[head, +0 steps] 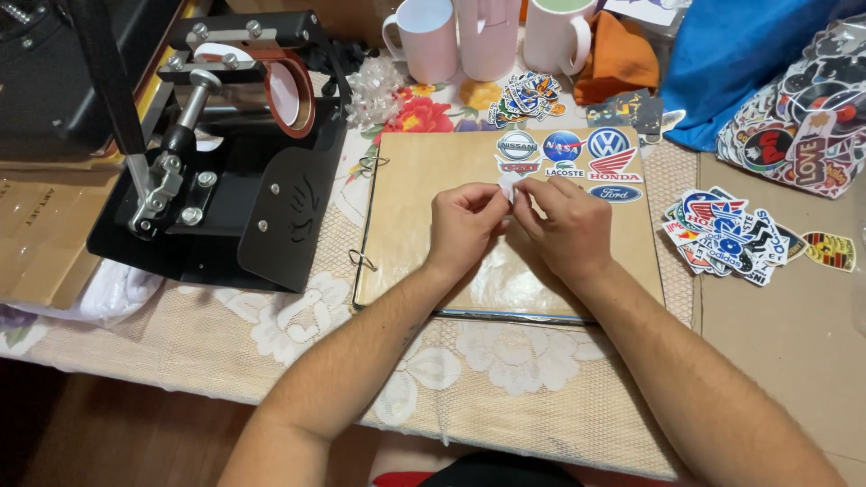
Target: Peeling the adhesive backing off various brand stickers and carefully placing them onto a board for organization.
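Both hands meet over the upper middle of the brown board (424, 225). Left hand (465, 225) and right hand (564, 224) pinch one small white sticker (508, 187) between fingertips, fingers closed on it; it looks like the backing is being worked off, but too small to tell for sure. The sticker is held just above the board, not stuck down yet.

Done so far: a cluster of round and shield-shaped logo stickers (568, 156) already sits flat along the board's top edge, right of centre, two short rows plus one oval below. The held sticker hovers just left of and below that cluster.

Left: most of the board is bare, so judging by that, the work is at an early stage. Plenty of stock remains: a loose pile (726, 236) on the table right of the board, a smaller pile (528, 95) above it, one yellow shield sticker (830, 251) lying apart at far right, and a full clear bag (798, 113) at upper right.

Around: black mug press (225, 144) to the left, three mugs (487, 36) at the back, orange cloth (618, 54), blue bag (740, 63), lace tablecloth (505, 370) under all.
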